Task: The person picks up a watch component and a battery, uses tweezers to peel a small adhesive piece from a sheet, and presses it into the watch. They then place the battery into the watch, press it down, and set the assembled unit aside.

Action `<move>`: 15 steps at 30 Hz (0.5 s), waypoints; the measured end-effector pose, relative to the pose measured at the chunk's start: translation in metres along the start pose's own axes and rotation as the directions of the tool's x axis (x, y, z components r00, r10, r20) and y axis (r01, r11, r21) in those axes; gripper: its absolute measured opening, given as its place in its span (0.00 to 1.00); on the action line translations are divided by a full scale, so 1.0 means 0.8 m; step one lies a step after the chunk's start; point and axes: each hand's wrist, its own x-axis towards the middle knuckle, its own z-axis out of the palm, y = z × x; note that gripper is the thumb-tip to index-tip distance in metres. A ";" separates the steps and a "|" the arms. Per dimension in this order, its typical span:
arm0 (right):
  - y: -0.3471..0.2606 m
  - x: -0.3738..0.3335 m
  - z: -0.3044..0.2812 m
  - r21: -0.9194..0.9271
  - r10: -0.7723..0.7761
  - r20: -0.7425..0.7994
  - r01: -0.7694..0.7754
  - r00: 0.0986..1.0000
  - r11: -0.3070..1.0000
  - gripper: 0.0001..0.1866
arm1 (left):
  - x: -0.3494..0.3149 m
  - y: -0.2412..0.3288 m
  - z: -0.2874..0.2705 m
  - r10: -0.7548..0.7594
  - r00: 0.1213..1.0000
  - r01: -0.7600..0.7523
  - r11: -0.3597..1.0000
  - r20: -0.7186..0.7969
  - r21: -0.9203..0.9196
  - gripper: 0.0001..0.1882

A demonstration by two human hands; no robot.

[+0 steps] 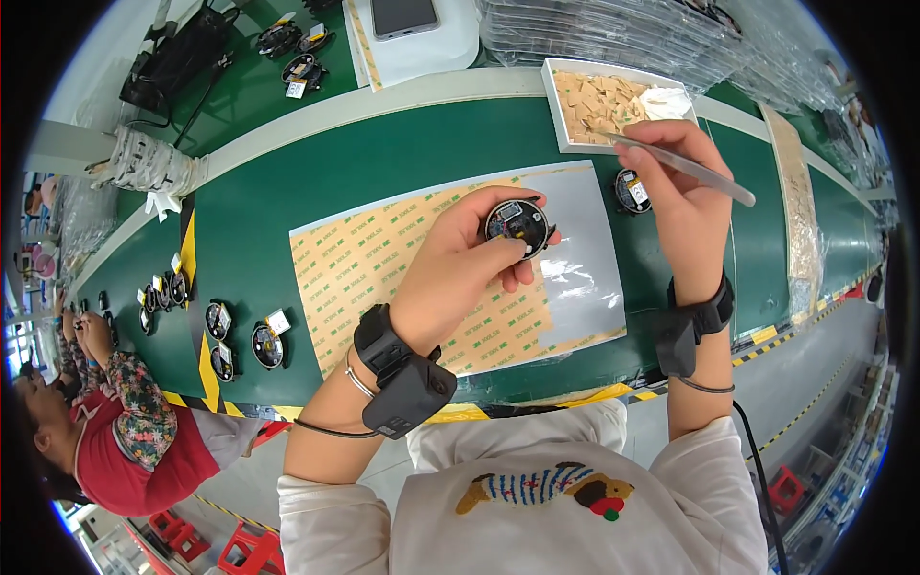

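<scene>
My left hand point(448, 273) grips a round black watch-like housing point(517, 222), its open side with small electronic parts facing up and the thumb on its lower edge. My right hand point(682, 192) holds metal tweezers point(704, 172). Their tip points left, over the small tan paper pieces point(599, 101) in a white box point(552, 105); whether it touches them I cannot tell. Beneath my left hand lies a sheet of tan adhesive backing point(369, 273) with green print, its right part bare and shiny. Another round housing point(631, 192) rests on the table beside my right hand.
More housings point(269, 345) sit at the left, near yellow-black tape point(207, 369). A phone point(403, 17) lies at the back, left of stacked clear plastic trays point(613, 38). A long tan strip point(793, 211) lies at the right. Another person point(125, 431) works at far left.
</scene>
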 end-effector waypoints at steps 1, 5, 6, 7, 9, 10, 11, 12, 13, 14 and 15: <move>-0.005 -0.002 0.007 0.062 0.024 0.019 -0.026 1.000 0.998 0.07 | -0.001 0.000 0.000 0.003 1.000 -0.003 1.000 0.000 -0.002 0.19; -0.012 -0.003 0.008 0.207 0.089 0.076 -0.103 0.993 0.973 0.07 | -0.001 -0.001 -0.002 -0.026 1.000 0.024 0.988 -0.010 -0.152 0.22; -0.014 -0.004 0.008 0.251 0.111 0.098 -0.132 0.989 0.959 0.07 | -0.001 -0.001 -0.003 -0.019 1.000 0.020 0.981 0.007 -0.195 0.22; -0.017 -0.006 0.009 0.250 0.106 0.098 -0.128 0.989 0.960 0.07 | -0.001 -0.002 -0.005 -0.013 1.000 0.018 0.971 0.020 -0.238 0.23; -0.030 -0.016 0.013 0.464 0.147 0.269 -0.262 0.952 0.846 0.07 | -0.002 -0.002 -0.005 -0.001 0.999 0.009 0.961 0.032 -0.277 0.24; -0.033 -0.020 0.017 0.467 0.140 0.269 -0.256 0.953 0.846 0.07 | -0.002 -0.002 -0.003 0.010 1.000 -0.001 0.959 0.028 -0.284 0.24; -0.034 -0.024 0.023 0.443 0.143 0.311 -0.276 0.940 0.853 0.07 | -0.003 -0.002 -0.001 0.019 1.000 -0.012 0.956 0.023 -0.292 0.25; -0.032 -0.028 0.027 0.416 0.148 0.352 -0.296 0.924 0.860 0.07 | -0.003 -0.001 0.000 0.026 0.999 -0.019 0.954 0.020 -0.300 0.25; -0.031 -0.030 0.029 0.388 0.155 0.392 -0.316 0.907 0.866 0.07 | -0.004 0.000 0.001 0.029 0.999 -0.022 0.955 0.019 -0.297 0.25; -0.029 -0.030 0.030 0.390 0.152 0.392 -0.313 0.907 0.866 0.07 | -0.004 0.001 0.001 0.033 0.999 -0.030 0.952 0.005 -0.304 0.25; -0.027 -0.030 0.031 0.413 0.145 0.357 -0.295 0.923 0.861 0.07 | -0.005 0.001 0.001 0.038 0.999 -0.039 0.950 -0.009 -0.311 0.26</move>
